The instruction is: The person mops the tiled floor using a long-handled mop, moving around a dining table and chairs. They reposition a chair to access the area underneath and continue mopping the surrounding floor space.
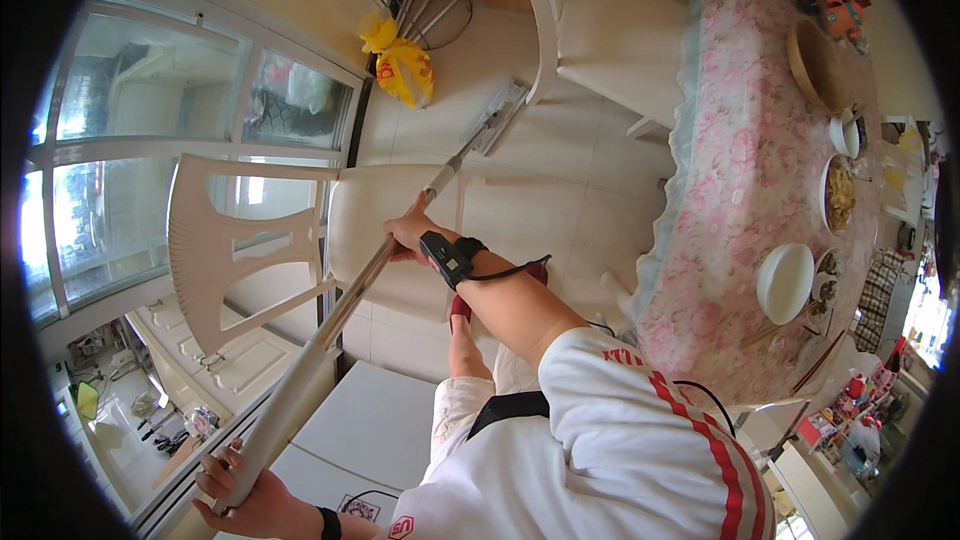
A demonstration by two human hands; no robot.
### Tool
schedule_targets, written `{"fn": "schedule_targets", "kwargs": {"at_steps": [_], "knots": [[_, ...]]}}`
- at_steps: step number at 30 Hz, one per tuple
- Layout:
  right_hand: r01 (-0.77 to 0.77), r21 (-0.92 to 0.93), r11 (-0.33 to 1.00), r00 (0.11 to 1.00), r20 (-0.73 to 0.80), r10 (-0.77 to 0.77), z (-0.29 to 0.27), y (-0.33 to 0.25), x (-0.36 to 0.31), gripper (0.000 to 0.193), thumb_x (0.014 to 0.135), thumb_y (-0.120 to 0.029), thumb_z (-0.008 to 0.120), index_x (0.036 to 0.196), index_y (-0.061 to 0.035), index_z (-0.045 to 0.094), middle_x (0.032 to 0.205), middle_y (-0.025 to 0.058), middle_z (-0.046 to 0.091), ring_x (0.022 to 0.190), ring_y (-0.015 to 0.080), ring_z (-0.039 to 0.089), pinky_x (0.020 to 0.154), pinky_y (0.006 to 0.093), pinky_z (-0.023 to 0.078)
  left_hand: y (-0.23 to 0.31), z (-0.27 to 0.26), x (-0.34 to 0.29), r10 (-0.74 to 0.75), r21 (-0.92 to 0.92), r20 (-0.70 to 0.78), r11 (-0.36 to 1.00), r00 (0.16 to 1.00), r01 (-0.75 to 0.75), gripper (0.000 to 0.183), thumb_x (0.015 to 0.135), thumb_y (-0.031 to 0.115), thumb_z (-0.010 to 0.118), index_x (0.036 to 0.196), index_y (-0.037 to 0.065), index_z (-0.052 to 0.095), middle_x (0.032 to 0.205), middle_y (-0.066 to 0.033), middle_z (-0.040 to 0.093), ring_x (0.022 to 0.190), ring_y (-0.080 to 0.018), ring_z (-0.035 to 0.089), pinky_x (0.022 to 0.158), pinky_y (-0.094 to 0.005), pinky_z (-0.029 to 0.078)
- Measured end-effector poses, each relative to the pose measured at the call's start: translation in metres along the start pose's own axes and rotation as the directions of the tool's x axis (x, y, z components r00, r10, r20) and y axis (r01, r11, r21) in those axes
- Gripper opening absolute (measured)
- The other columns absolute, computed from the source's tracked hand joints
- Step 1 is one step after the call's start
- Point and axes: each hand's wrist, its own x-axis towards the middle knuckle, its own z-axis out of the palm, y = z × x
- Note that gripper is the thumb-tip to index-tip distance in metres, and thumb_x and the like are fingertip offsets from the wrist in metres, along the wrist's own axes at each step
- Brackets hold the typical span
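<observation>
Left hand [250,503]: fingers curled tight round the thick end of the mop pole [298,380], probably for leverage.
Near chair [200,260]: stands under the slanting pole; whether they touch, I cannot tell.
Right hand [408,230]: closed round the pole farther along, over the chair's seat, likely to steer it.
Mop head [508,108]: on the tiled floor [550,165], near the far chair [620,40], angled perhaps to suit the gap.
Floral tablecloth [720,230]: carries dishes, a white bowl [785,283] among them, well apart from the pole.
Printing: a square code [360,508] lower left, a small red emblem [401,527] on the shirt [520,470], red characters on the yellow bag [405,75], red letters on the sleeve [590,365].
</observation>
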Motion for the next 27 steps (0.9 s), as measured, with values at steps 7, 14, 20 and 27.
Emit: {"fn": "schedule_targets", "kwargs": {"at_steps": [7,14,20,27], "knots": [[-0.077,-0.17,0.983,0.997,-0.032,0.072,-0.007,0.011,-0.02,0.107,0.078,-0.006,0.052,0.129,-0.0129,-0.041,0.074,0.008,0.061,0.054,0.0153,0.06,0.052,0.0291,0.054,0.014,0.003,-0.026,0.058,0.041,-0.157,0.998,0.986,-0.052,0.04,0.092,0.035,0.044,0.061,0.012,0.04,0.069,-0.0039,0.042,0.072,-0.0256,0.048,0.085,-0.0443,0.036],[-0.183,-0.304,0.935,0.983,-0.061,0.173,-0.015,0.036,-0.039,0.104,0.08,-0.01,0.053,0.131,-0.0083,-0.037,0.068,0.013,0.06,0.046,0.0172,0.056,0.042,0.03,0.051,0.027,0.013,-0.056,0.097,0.073,-0.251,0.994,0.963,-0.081,0.042,0.095,0.036,0.041,0.061,0.011,0.046,0.063,-0.002,0.047,0.068,-0.0246,0.058,0.093,-0.0487,0.04],[-0.132,-0.14,0.981,0.99,-0.066,0.124,-0.035,0.078,-0.088,0.108,0.079,-0.014,0.053,0.125,-0.0086,-0.044,0.064,0.0099,0.059,0.045,0.0152,0.055,0.043,0.0276,0.05,0.049,0.011,-0.056,0.026,0.051,0.032,0.998,0.999,-0.028,0.046,0.098,0.032,0.032,0.056,0.013,0.04,0.053,-0.0004,0.038,0.054,-0.0216,0.048,0.076,-0.0414,0.044],[-0.265,0.003,0.964,0.962,-0.059,0.265,-0.079,0.139,-0.124,0.022,0.075,-0.026,0.055,0.071,-0.005,0.058,0.067,0.0091,0.062,0.048,0.0177,0.059,0.049,0.0282,0.054,0.054,0.009,-0.057,-0.016,0.095,0.454,0.995,0.891,-0.03,0.049,0.099,0.032,0.026,0.054,0.014,0.034,0.051,0.0003,0.033,0.048,-0.0174,0.04,0.064,-0.036,0.04]]}}
